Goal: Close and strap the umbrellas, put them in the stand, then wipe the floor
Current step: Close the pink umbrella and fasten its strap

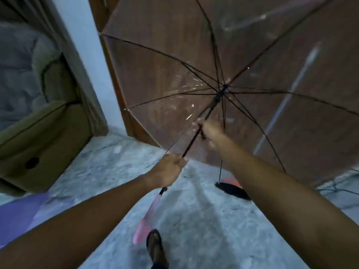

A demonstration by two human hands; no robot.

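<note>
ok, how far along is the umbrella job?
Done: nothing visible. In hand: the clear umbrella is fully open; left hand grips its shaft low, right hand holds it higher, blurred. Left: closing, strapping, stowing (no stand in view), wiping the floor.

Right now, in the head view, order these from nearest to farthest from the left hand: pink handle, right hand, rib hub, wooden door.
1. Pink handle: just below the left hand.
2. Right hand: higher up the shaft.
3. Rib hub: at the shaft's top.
4. Wooden door: behind the clear canopy.
</note>
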